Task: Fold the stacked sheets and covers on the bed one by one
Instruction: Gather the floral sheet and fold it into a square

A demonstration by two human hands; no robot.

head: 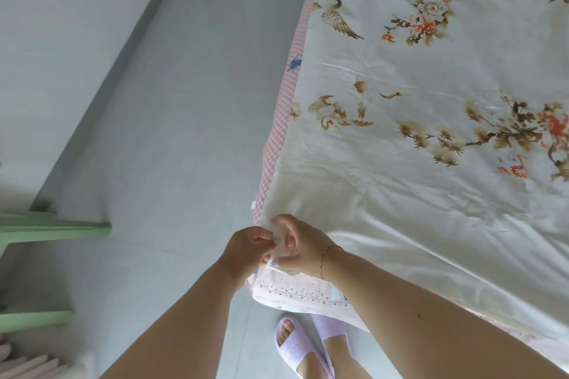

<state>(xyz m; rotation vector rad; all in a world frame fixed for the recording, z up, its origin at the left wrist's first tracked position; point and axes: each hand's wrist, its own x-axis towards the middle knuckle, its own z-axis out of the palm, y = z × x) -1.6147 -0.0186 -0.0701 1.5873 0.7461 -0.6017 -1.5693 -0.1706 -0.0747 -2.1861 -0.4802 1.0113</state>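
From the head view, both hands meet at the near left corner of the bed [278, 144], where the white cover printed with cranes and flowers [415, 120] lies spread flat over the other layers. The left hand [246, 248] has its fingers curled in, pinching the cover's corner; the right hand [300, 244], a thin red cord at its wrist, curls round the same bit of cloth from the other side, thumb and fingers closed on it. The two hands touch or nearly touch, knuckles facing each other, with both forearms reaching forward and down from the near edge of the frame.

The step in hand looks like matching up the corner layers before the first fold. To do it well, I would square the edges together so the seam sits flush, keep the pinch firm but right at the tip, and then separate the hands along the hem so the cloth is taut before lifting. The fabric looks thin and slippery, so a loose grip may let one layer slide.

Beneath the cover a pink checked sheet [277, 132] shows along the bed's left edge, and a dotted pink layer [301, 289] hangs at the near edge. Lilac slippers [295, 344] stand on the pale floor [172, 120] just below; a green piece of furniture [52, 229] sits to the left.
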